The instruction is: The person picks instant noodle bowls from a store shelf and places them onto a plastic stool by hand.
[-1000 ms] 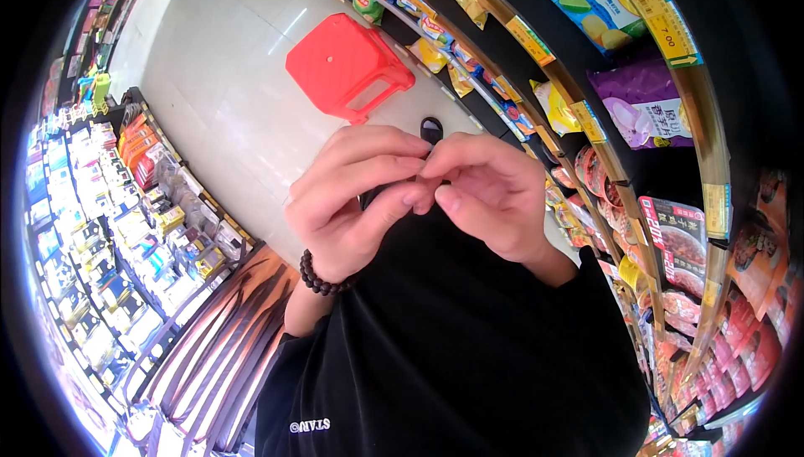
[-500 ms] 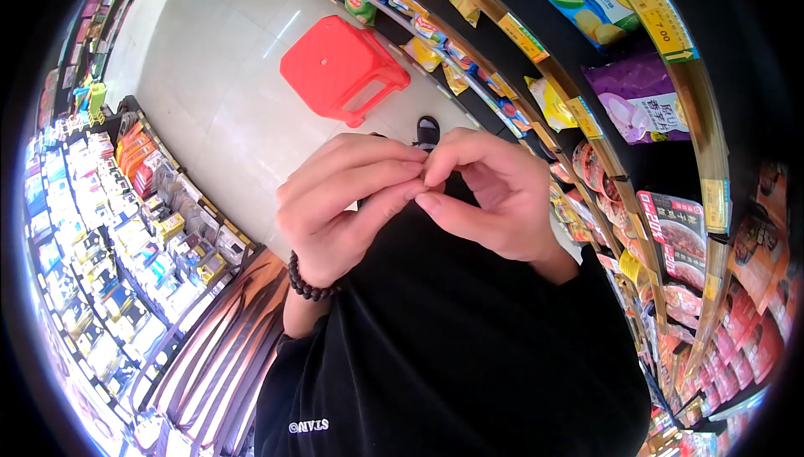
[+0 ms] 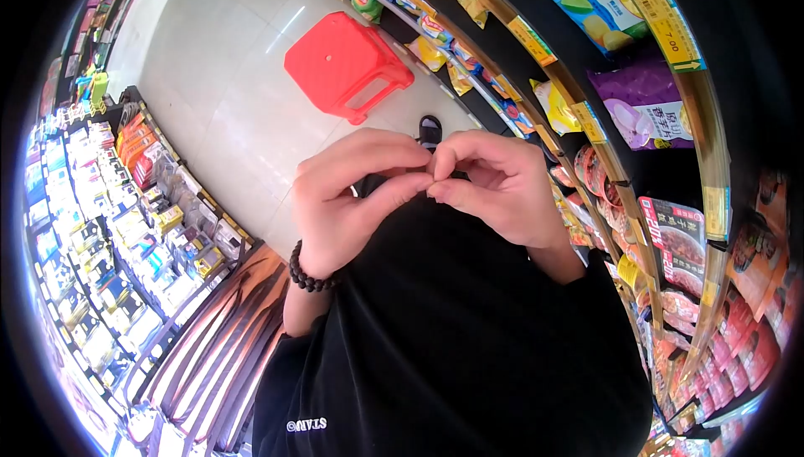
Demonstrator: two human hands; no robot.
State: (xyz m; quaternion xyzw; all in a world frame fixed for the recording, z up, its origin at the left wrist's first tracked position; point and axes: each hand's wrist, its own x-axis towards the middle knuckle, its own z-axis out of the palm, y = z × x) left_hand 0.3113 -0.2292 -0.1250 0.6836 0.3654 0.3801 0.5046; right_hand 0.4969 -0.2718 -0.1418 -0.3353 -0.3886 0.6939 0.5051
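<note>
My left hand (image 3: 356, 201) wears a dark beaded bracelet (image 3: 308, 271) and has its thumb and fingers drawn together in a pinch. Opposite it, my right hand (image 3: 498, 193) is pinched too, its thumb and forefinger meeting the left fingertips in front of my black shirt (image 3: 477, 340). Anything between the fingertips is too small or too hidden to make out. Beyond the hands, a red plastic stool (image 3: 343, 63) stands on the pale tiled floor (image 3: 226, 63).
Shelves on the right hold snack bags, among them a purple bag (image 3: 641, 105) and a blue bag (image 3: 595, 9), above red food packets (image 3: 745, 356). A brightly lit rack (image 3: 117, 247) of small packages runs along the left. A sandalled foot (image 3: 430, 130) shows beyond my hands.
The fingers have shifted slightly and my left fingers lie closer together, with the fingertips of both hands still meeting. The view has moved a little.
</note>
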